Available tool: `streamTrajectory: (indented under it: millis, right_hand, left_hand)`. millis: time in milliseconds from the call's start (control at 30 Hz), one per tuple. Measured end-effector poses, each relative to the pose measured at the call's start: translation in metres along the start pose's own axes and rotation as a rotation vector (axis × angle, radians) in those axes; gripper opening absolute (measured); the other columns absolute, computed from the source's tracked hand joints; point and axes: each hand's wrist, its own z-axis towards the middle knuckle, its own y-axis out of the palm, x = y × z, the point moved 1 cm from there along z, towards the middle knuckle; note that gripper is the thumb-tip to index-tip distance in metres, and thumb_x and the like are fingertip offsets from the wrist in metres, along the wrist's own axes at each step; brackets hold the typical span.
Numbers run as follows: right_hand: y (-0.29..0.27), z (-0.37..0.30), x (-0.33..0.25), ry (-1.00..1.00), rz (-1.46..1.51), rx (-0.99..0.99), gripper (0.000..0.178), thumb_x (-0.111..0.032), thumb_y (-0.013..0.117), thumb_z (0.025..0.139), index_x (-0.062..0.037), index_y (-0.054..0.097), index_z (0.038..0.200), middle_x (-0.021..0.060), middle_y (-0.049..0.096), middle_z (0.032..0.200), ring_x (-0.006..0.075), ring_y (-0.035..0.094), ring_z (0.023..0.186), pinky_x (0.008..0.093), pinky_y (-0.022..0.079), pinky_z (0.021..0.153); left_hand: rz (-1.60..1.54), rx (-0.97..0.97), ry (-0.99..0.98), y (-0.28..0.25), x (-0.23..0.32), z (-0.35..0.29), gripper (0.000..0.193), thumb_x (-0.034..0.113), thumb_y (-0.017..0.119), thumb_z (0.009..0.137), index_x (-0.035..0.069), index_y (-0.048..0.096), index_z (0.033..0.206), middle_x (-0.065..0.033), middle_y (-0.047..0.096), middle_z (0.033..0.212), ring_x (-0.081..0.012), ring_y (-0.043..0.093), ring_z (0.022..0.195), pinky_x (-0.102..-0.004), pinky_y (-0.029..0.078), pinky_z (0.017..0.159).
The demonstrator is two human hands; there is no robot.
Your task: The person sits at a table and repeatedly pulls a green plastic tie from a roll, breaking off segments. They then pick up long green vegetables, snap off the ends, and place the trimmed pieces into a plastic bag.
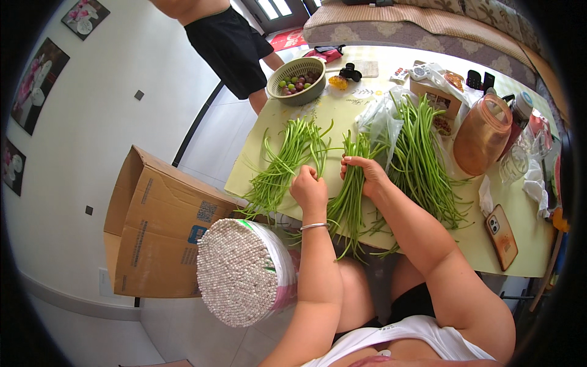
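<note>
My left hand [309, 188] is closed around the ends of a few long green beans at the edge of the left pile of beans [284, 162]. My right hand [365, 174] grips the top of a middle bundle of long beans [350, 202] that hangs over the table's near edge. A larger heap of long beans [422, 159] lies to the right, partly on a clear plastic bag [382, 119]. All lie on a pale yellow table [342, 104].
A green colander of grapes [298, 80] stands at the table's far side, next to a person in black shorts [229, 43]. An orange plastic jug [483, 134], a phone [501, 237] and small items sit at the right. An open cardboard box [159, 226] and a bundle of white sticks [241, 272] stand at the left.
</note>
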Motion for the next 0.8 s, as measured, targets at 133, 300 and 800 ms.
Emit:
streamTrajectory:
  millis: [133, 300, 800]
  right_hand:
    - [-0.002, 0.001, 0.000, 0.011, 0.003, -0.002, 0.014, -0.007, 0.068, 0.080, 0.0003, 0.060, 0.089, 0.0088, 0.063, 0.075, 0.0186, 0.062, 0.066, 0.0327, 0.054, 0.064]
    - [-0.005, 0.000, -0.003, -0.001, 0.013, 0.001, 0.014, -0.007, 0.068, 0.080, 0.0002, 0.059, 0.089, 0.0087, 0.063, 0.075, 0.0187, 0.062, 0.067, 0.0332, 0.054, 0.065]
    - [-0.009, 0.005, -0.012, -0.117, 0.052, -0.086, 0.021, -0.010, 0.066, 0.080, 0.0031, 0.064, 0.096, 0.0075, 0.066, 0.086, 0.0173, 0.062, 0.075, 0.0321, 0.052, 0.073]
  left_hand:
    - [-0.008, 0.070, 0.091, 0.006, -0.005, -0.004, 0.019, 0.009, 0.064, 0.070, 0.006, 0.069, 0.088, -0.0114, 0.067, 0.080, -0.0319, 0.061, 0.079, -0.0441, 0.049, 0.075]
    - [-0.102, 0.264, 0.129, -0.012, 0.009, -0.003, 0.019, 0.006, 0.060, 0.073, 0.000, 0.068, 0.089, -0.0151, 0.067, 0.086, -0.0338, 0.060, 0.086, -0.0445, 0.046, 0.079]
    - [-0.156, 0.457, 0.257, -0.036, 0.034, -0.003, 0.014, 0.009, 0.065, 0.069, 0.006, 0.069, 0.083, -0.0110, 0.066, 0.080, -0.0298, 0.061, 0.085, -0.0443, 0.046, 0.074]
